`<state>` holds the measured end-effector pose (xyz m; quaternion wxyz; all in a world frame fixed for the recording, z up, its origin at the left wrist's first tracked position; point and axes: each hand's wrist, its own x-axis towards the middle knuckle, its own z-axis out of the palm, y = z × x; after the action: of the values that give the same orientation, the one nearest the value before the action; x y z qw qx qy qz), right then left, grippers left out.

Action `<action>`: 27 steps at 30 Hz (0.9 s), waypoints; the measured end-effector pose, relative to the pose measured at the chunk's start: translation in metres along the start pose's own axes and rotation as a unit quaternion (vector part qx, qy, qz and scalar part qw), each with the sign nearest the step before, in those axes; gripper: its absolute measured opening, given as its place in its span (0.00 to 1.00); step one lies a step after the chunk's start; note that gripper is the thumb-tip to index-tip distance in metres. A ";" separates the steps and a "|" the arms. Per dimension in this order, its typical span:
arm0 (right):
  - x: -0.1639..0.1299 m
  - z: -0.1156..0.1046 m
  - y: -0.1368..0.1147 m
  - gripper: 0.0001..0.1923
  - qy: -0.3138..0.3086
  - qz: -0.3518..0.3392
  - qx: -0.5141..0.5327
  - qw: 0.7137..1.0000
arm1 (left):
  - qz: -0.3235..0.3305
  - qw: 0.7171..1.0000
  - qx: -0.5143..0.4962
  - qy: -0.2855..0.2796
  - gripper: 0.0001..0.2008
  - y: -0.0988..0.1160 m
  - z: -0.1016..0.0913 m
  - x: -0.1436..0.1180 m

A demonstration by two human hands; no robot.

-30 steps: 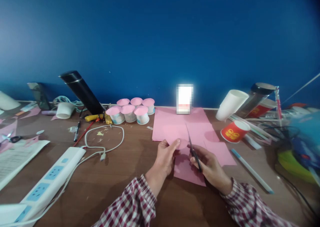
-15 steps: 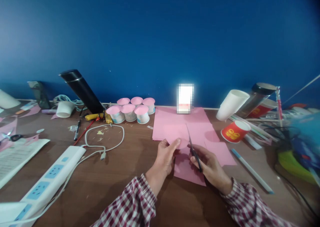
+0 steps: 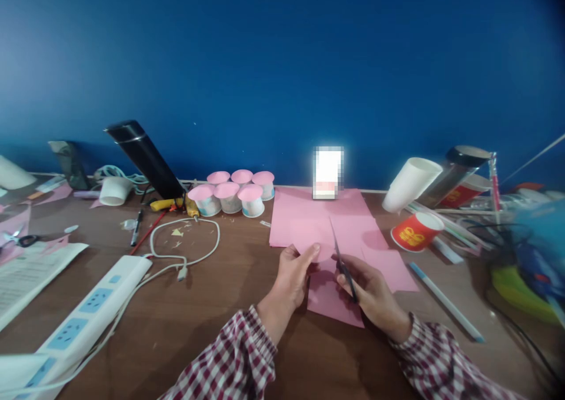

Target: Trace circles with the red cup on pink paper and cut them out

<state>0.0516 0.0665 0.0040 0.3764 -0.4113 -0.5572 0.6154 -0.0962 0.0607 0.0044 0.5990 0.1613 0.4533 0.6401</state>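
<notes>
My left hand (image 3: 292,276) pinches a piece of pink paper (image 3: 324,253) between thumb and fingers; its right edge looks rounded. Dark scissors (image 3: 345,270) are in my right hand (image 3: 371,291), their blades pointing up and away, right beside the paper's edge. Whether the blades touch the paper I cannot tell. Under and beyond both hands lie larger pink sheets (image 3: 286,223). A separate pink piece (image 3: 333,306) lies on the table just below the hands, partly hidden by them.
Several small cups with pink tops (image 3: 227,197) stand by the wall. A red paper cup (image 3: 417,232) and a tilted white cup (image 3: 410,182) are on the right. On the left are a white power strip (image 3: 95,300), a cable (image 3: 216,250) and a black flask (image 3: 148,159).
Almost nothing differs. Both hands keep the same hold on the paper and scissors, and the view has shifted very slightly.
</notes>
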 end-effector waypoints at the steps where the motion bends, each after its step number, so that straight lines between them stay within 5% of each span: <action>1: 0.000 0.000 0.000 0.22 -0.002 0.002 0.003 1.000 | 0.000 1.000 -0.001 0.000 0.15 0.001 0.001 0.000; 27: -0.001 0.002 0.000 0.24 0.016 0.016 0.003 1.000 | -0.006 1.000 -0.009 0.005 0.15 -0.001 0.000 0.001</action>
<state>0.0506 0.0650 0.0044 0.3765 -0.4287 -0.5431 0.6161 -0.0960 0.0613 0.0032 0.6020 0.1503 0.4514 0.6413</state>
